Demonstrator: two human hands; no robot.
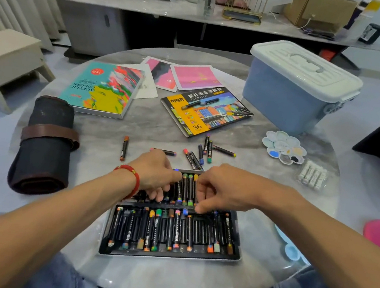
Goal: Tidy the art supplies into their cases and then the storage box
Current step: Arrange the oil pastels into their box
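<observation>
Grey marble round table fills the view, with a cluttered counter behind it. Far beyond the right hand stands one blue storage box, its white lid shut. Beyond the left hand lies one acrylic colours case, and outside that hand one rolled dark brush pouch with a brown strap. Straight ahead of both hands lies one oil pastel lid, printed 36, with two pink paintings past it. Directly under and below the hands sits the open black pastel tray, two rows partly filled with sticks. Both hands hover over its far row, fingers curled down among the pastels; whether either one actually grips a stick I cannot tell. One flower-shaped palette and one clear pack of white tubes lie beyond the right forearm. About seven loose pastels lie scattered just ahead of the knuckles, one orange-tipped stick apart towards the left.
</observation>
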